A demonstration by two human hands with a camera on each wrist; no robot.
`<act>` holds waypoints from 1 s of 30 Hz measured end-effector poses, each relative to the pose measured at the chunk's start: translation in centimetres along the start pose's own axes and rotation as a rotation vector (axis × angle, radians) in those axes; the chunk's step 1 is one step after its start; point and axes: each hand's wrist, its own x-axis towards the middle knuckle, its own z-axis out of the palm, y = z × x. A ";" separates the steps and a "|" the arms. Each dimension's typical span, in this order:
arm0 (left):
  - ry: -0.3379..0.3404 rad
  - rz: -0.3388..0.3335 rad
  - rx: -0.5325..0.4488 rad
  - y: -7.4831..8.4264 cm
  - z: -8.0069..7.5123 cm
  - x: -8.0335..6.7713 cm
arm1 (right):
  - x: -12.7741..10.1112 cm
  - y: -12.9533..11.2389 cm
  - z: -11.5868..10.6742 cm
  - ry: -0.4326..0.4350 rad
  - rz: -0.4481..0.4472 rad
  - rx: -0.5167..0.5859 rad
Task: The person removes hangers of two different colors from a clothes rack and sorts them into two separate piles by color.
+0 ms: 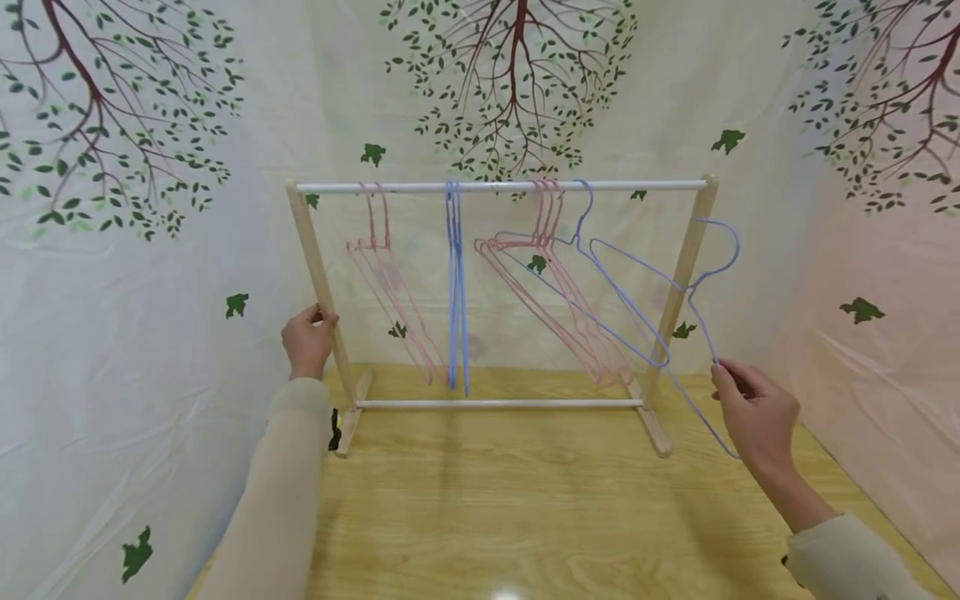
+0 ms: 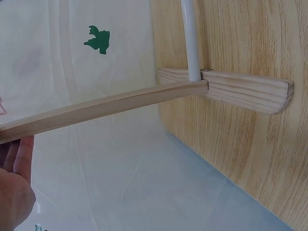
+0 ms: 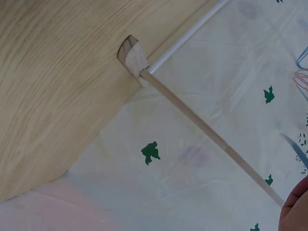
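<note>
A wooden clothes rack (image 1: 686, 267) with a white top rail (image 1: 495, 187) stands on the wooden table (image 1: 525, 517). My left hand (image 1: 318, 321) grips the rack's left post (image 1: 322, 283); in the left wrist view that post (image 2: 106, 106) runs past my palm (image 2: 14, 192). My right hand (image 1: 720, 375) pinches the neck of a blue wire hanger (image 1: 738, 247), held off the rail, just right of the right post. Pink hangers (image 1: 375, 250), blue hangers (image 1: 453, 292), more pink hangers (image 1: 547, 242) and one blue hanger (image 1: 581, 200) hang on the rail.
A white curtain printed with trees (image 1: 517, 83) closes in the back and both sides. The rack's feet (image 2: 245, 89) and lower white rod (image 1: 498, 403) rest near the table's far edge. The right wrist view shows the right post (image 3: 207, 130) and its foot (image 3: 132, 55).
</note>
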 end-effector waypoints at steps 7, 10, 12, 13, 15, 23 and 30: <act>0.013 -0.004 0.014 0.4 0.0 -0.1 | -0.1 1.4 -0.7 0.060 -0.027 0.030; 0.016 -0.011 0.016 0.6 0.1 -0.2 | 0.1 1.9 -1.0 0.098 -0.070 0.047; 0.014 -0.013 0.011 0.8 0.1 -0.3 | 0.3 2.1 -1.3 0.128 -0.109 0.071; 0.011 -0.013 0.008 0.9 0.1 -0.3 | 0.4 2.1 -1.5 0.148 -0.128 0.089; 0.009 -0.010 0.004 1.0 0.2 -0.4 | 0.6 2.1 -1.9 0.189 -0.166 0.128; 0.016 -0.033 0.020 1.4 0.7 -0.6 | 1.2 0.7 -3.1 0.354 -0.221 0.292; 0.011 -0.058 0.030 1.4 0.7 -0.9 | 2.5 0.7 -4.0 0.463 -0.250 0.367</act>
